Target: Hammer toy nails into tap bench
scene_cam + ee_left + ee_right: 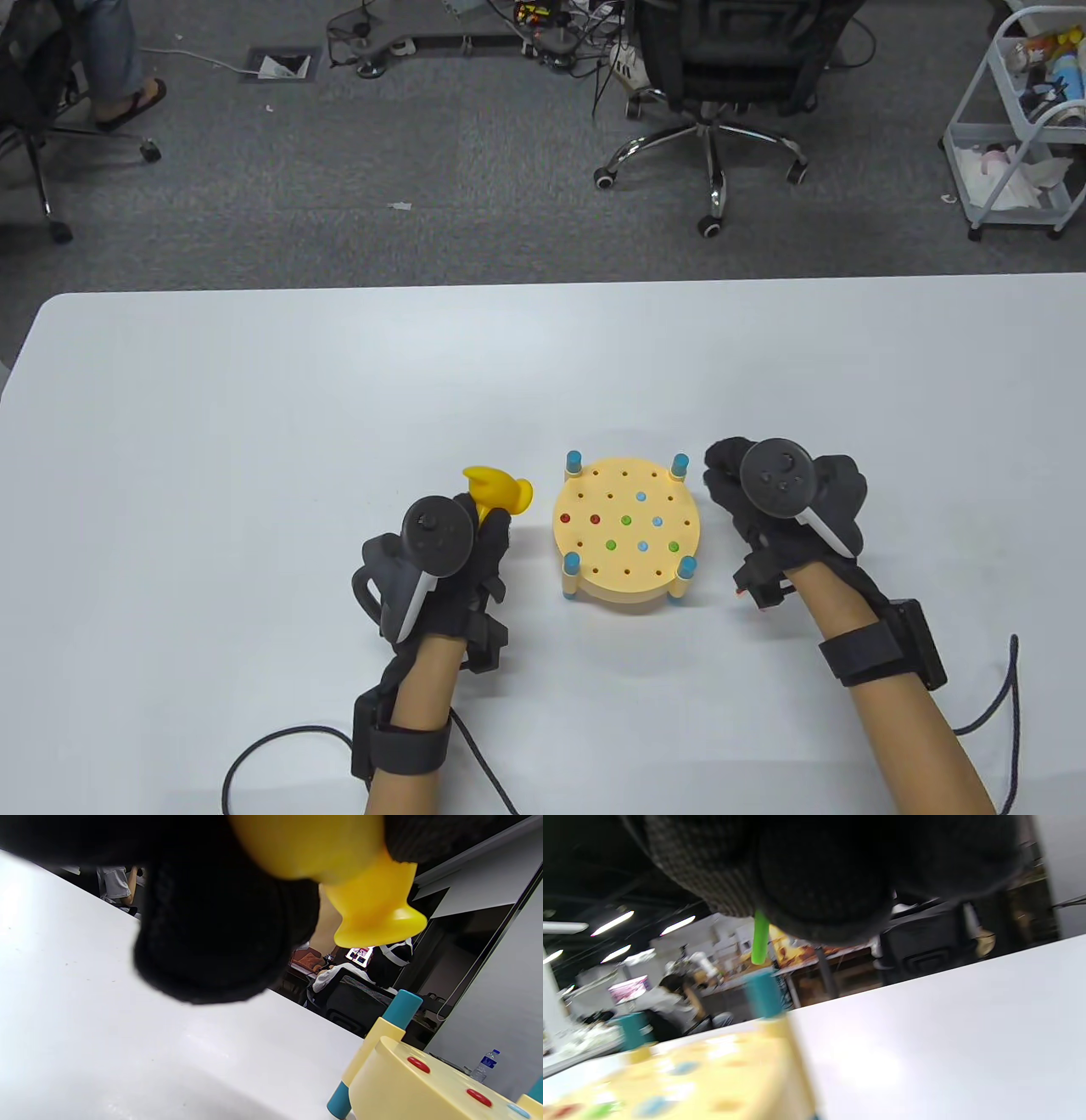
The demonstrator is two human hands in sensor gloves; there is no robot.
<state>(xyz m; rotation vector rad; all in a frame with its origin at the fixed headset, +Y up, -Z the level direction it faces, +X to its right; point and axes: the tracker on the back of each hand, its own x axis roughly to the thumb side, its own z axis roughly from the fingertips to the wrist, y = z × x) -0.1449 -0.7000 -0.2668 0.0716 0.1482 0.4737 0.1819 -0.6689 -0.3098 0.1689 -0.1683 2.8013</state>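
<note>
The round cream tap bench (626, 535) stands on blue-capped legs at the table's near middle, with several red, green and blue nails sunk flush in its top. It also shows in the left wrist view (428, 1090) and, blurred, in the right wrist view (683, 1077). My left hand (475, 543) is left of the bench and grips the yellow toy hammer (499, 491), whose head (373, 912) sticks out past my fingers. My right hand (747, 488) is right of the bench, fingers curled round a green nail (760, 938) that points down from the fist.
The white table (254, 441) spreads wide on all sides of the bench. Beyond its far edge are an office chair (721, 102), a wheeled cart (1018, 127) and a seated person's leg (119, 68). Cables trail from both wrists.
</note>
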